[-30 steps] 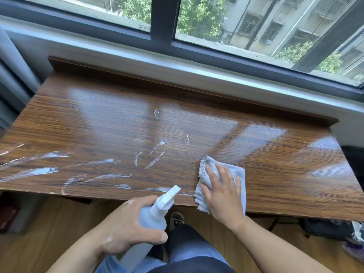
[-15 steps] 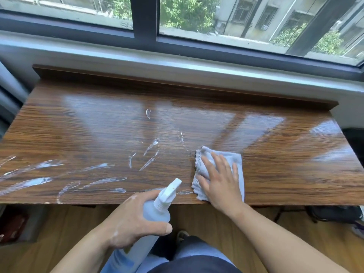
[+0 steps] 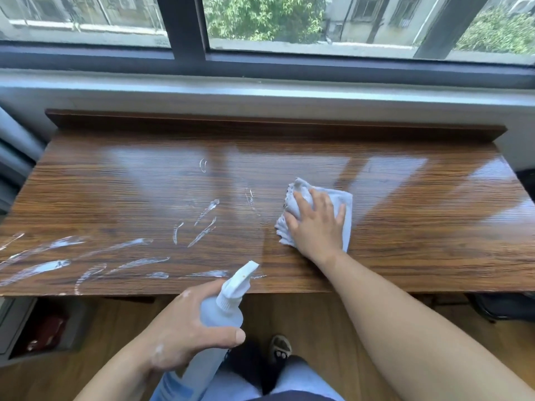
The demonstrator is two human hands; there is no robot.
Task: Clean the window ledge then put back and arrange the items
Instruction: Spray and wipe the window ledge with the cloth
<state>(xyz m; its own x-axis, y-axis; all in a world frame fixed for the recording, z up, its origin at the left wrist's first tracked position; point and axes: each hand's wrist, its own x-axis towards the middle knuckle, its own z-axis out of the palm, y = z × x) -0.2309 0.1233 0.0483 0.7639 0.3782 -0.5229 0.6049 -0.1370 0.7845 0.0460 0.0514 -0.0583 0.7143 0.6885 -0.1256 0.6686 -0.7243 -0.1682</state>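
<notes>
Wood-grain ledge (image 3: pixel 419 233), glossy, below the window (image 3: pixel 260 18). Cloth (image 3: pixel 344 199): pale, bunched, right of centre on the ledge, under your right hand (image 3: pixel 317 227). Your fingers (image 3: pixel 327 206) lie straight and spread, pressing it flat; cloth shows past the fingertips and at both sides. Bottle (image 3: pixel 223 312): translucent, in your left hand (image 3: pixel 185 334), thumb and fingers curled round its body, at the ledge's near edge. Its long axis tilts, nozzle (image 3: pixel 246 273) pointing up and right, toward the cloth. White streaks (image 3: pixel 130 244): left half, apart from the cloth.
</notes>
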